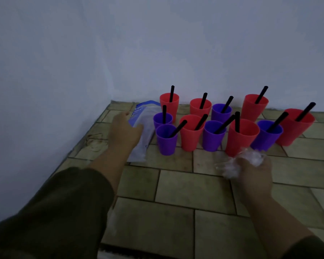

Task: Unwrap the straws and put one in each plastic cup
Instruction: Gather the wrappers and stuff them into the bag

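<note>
Dark olive sleeve (54, 212) nearest, covering the left forearm and leading up to the left hand (123, 130). Fingers curled together onto the top edge of a clear straw packet with a blue header (141, 128), packet lying flat just beside the fingertips and touching the nearest purple cup (166, 140). Probably held down that way to steady or drag it aside, since no wrapped straw shows through it; contents too blurred to tell.

Right hand (251, 172) lower and well apart from the left, fingers closed tight on a crumpled wad of clear wrappers (239, 161), bunched up and spilling past the knuckles. Most likely gathered into one fist to clear the patterned mat (176, 193) of litter.

Beyond both sets of fingertips: eleven cups clustered against the wall (157, 43), red ones (191, 132) taller, purple ones shorter, all upright, rims open. One black straw (202, 121) leaning in each, bare of wrapping, matte and dark, tips resting on rims and tilted mostly toward the right. Nearest red cup (240, 136) just above the right-hand fingers, almost touching the wrapper wad.

Judged by that: every cup filled, unwrapping finished, only tidying left.
</note>
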